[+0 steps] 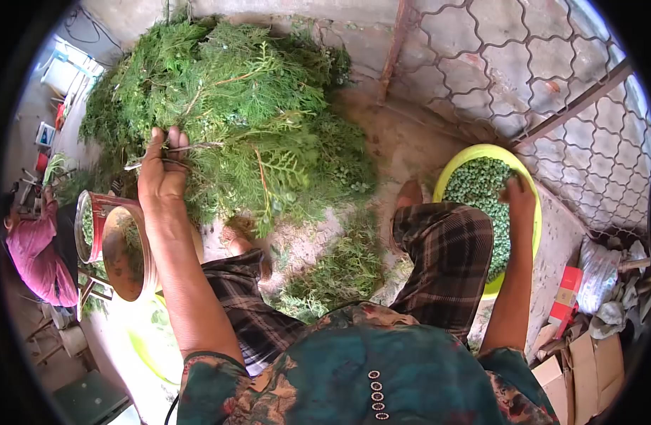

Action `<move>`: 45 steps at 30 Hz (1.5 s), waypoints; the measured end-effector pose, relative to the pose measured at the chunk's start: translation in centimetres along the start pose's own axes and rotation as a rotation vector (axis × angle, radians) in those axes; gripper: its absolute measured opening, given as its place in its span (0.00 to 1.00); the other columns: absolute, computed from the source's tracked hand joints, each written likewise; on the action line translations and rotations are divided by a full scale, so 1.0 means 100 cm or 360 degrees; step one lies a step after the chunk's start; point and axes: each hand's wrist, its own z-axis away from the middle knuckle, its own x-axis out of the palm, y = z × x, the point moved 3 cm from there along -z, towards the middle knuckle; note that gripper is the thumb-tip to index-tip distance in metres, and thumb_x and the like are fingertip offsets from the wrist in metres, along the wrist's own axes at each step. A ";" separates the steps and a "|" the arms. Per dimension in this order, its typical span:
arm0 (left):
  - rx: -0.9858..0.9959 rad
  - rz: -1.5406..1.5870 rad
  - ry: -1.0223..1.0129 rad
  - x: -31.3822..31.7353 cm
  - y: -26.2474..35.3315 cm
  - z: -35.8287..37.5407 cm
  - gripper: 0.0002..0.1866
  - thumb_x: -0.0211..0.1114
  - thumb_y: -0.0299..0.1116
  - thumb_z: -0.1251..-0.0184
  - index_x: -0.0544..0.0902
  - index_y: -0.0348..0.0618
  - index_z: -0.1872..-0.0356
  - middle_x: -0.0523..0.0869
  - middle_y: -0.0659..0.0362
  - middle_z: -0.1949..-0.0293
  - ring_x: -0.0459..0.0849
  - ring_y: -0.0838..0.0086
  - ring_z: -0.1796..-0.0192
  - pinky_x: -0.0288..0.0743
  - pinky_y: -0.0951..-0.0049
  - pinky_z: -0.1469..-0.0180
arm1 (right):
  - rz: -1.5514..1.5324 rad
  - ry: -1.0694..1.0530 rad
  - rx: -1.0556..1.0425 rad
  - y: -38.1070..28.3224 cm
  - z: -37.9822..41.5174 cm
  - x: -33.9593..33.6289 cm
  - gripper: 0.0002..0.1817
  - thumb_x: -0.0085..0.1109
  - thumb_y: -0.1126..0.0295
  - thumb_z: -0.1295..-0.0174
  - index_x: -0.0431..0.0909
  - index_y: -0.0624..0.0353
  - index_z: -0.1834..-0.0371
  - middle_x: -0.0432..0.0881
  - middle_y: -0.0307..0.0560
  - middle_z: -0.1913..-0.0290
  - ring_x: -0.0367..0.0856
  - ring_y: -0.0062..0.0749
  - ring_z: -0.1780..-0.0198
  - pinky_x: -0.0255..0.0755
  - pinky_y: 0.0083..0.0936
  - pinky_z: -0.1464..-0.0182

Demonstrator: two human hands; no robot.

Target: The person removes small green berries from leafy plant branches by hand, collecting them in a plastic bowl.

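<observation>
My left hand [164, 166], palm up, has its fingers curled round the woody stem of a leafy conifer branch [272, 170]. The green sprays of that branch spread to the right in front of a big heap of cut conifer branches [177, 78]. On the other side, my right hand [517, 190] is over the right part of a yellow tub [535, 234]. Small round green cones [474, 180] fill the tub, and the hand is close above them. Motion blurs the fingers of this hand.
Loose sprigs [340, 273] lie on the floor between my feet. A metal tin [123, 251] and a second yellow tub [155, 333] stand left. Another person [42, 248] sits at the far left. Wire mesh [502, 64] leans behind the right tub; cardboard [595, 368] lies lower right.
</observation>
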 end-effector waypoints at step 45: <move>0.0416 -0.0143 -0.0099 0.029 -0.010 0.021 0.10 0.59 0.22 0.37 0.72 0.24 0.60 0.77 0.46 0.64 0.83 0.56 0.66 0.85 0.59 0.63 | -0.1220 -0.2082 0.0527 -0.177 0.155 0.198 0.12 0.60 0.64 0.41 0.72 0.62 0.66 0.70 0.35 0.75 0.66 0.16 0.80 0.61 0.18 0.81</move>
